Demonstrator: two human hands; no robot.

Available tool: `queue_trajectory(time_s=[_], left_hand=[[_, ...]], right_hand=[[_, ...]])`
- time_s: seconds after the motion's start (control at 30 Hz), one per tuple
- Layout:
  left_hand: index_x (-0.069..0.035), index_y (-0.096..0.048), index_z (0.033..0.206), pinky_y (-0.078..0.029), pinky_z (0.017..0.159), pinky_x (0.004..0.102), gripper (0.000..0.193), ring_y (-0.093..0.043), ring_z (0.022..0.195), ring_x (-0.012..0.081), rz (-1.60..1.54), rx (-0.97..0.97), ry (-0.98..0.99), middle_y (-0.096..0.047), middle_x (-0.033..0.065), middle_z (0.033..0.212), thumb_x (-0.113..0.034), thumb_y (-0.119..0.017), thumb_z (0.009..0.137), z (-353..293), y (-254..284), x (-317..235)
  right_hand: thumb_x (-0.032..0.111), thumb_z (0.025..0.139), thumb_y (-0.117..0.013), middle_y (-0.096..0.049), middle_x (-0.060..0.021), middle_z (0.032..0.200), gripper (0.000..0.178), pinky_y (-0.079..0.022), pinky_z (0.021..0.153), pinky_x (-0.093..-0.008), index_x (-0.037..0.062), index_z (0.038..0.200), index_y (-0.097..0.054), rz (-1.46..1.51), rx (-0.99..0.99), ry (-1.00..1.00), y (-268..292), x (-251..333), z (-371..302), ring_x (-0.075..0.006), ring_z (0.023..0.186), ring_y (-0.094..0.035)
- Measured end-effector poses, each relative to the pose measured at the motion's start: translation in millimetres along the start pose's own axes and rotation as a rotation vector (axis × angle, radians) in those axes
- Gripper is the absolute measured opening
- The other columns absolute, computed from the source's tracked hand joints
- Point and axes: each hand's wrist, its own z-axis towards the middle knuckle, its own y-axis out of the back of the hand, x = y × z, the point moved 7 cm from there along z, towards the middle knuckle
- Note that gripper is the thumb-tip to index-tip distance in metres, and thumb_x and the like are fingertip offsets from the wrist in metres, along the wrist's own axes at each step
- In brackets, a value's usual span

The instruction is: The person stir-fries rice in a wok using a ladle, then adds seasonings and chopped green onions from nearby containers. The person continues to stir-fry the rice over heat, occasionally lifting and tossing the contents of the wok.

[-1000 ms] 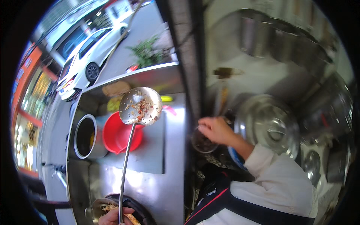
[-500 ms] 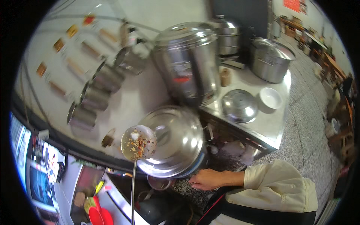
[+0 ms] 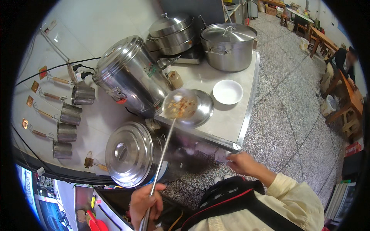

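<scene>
My left hand (image 3: 145, 204) is closed around the long metal handle of a ladle (image 3: 180, 104). White powder and red-brown and yellowish bits lie in its bowl, which is blurred by motion. In the picture the bowl overlaps a round steel lid (image 3: 205, 111) on the counter, beside a white bowl (image 3: 227, 92). My right hand (image 3: 243, 163) hovers off the counter's front corner, fingers curled in; the palm side is hidden, so I cannot tell whether it holds anything. Left of the ladle handle stands a large lidded steel pot (image 3: 129, 154).
A tall steel barrel (image 3: 129, 75), a steamer pot (image 3: 172, 34), a lidded stockpot (image 3: 229, 48) and a small jar (image 3: 175, 79) stand on the steel-edged counter (image 3: 235, 123). Several strainers (image 3: 71, 114) hang on the left wall. A red scoop (image 3: 96, 223) lies lower left. A person (image 3: 345, 63) sits far right.
The view has swung to the right. The ladle bowl has passed from over the big pot to the lid on the counter. My left hand has come into view.
</scene>
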Motion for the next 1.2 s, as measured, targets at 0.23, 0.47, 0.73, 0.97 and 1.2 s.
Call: queue_trajectory(time_s=[0.23, 0.47, 0.73, 0.97, 1.2], left_hand=[[0.014, -0.046, 0.116, -0.038, 0.039, 0.0219, 0.035, -0.041, 0.036, 0.0095, -0.080, 0.274, 0.088, -0.053, 0.0120, 0.065, -0.004, -0.046, 0.086, 41, -89, 48], [0.012, -0.045, 0.118, -0.037, 0.035, 0.0249, 0.035, -0.042, 0.037, 0.0107, 0.025, 0.199, 0.129, -0.049, 0.0084, 0.060, -0.005, -0.046, 0.087, 92, -132, 79], [0.012, -0.045, 0.119, -0.034, 0.030, 0.0210, 0.035, -0.038, 0.035, 0.0077, 0.045, 0.121, -0.009, -0.049, 0.0049, 0.065, -0.012, -0.044, 0.094, 150, -231, 97], [0.010, -0.044, 0.121, -0.035, 0.028, 0.0218, 0.036, -0.039, 0.036, 0.0088, 0.031, 0.126, 0.047, -0.047, 0.0058, 0.065, -0.013, -0.042, 0.094, 176, -252, 95], [0.013, -0.047, 0.115, -0.030, 0.030, 0.0207, 0.037, -0.036, 0.033, 0.0081, -0.052, 0.045, 0.033, -0.043, 0.0037, 0.053, -0.010, -0.046, 0.087, 202, -238, 94]], right_hand=[[0.020, 0.081, -0.062, -0.063, -0.0203, 0.073, 0.021, -0.049, 0.062, -0.0424, 0.0038, 0.094, -0.067, 0.011, -0.050, -0.283, 46, -64, -110, -0.0371, 0.067, -0.062], [0.024, 0.081, -0.059, -0.063, -0.0196, 0.075, 0.024, -0.049, 0.065, -0.0445, 0.0085, 0.099, -0.065, 0.071, -0.080, -0.464, 82, -142, -127, -0.0379, 0.071, -0.061], [0.023, 0.078, -0.057, -0.061, -0.0202, 0.070, 0.019, -0.048, 0.062, -0.0497, 0.0043, 0.080, -0.062, -0.046, -0.191, -0.388, 185, -267, -132, -0.0401, 0.070, -0.061], [0.021, 0.076, -0.057, -0.061, -0.0211, 0.072, 0.018, -0.048, 0.062, -0.0497, 0.0032, 0.075, -0.061, -0.103, -0.236, -0.424, 247, -316, -103, -0.0404, 0.070, -0.060], [0.021, 0.080, -0.057, -0.061, -0.0200, 0.072, 0.018, -0.048, 0.066, -0.0483, 0.0039, 0.081, -0.062, -0.129, -0.142, -0.342, 240, -304, -36, -0.0406, 0.071, -0.060]])
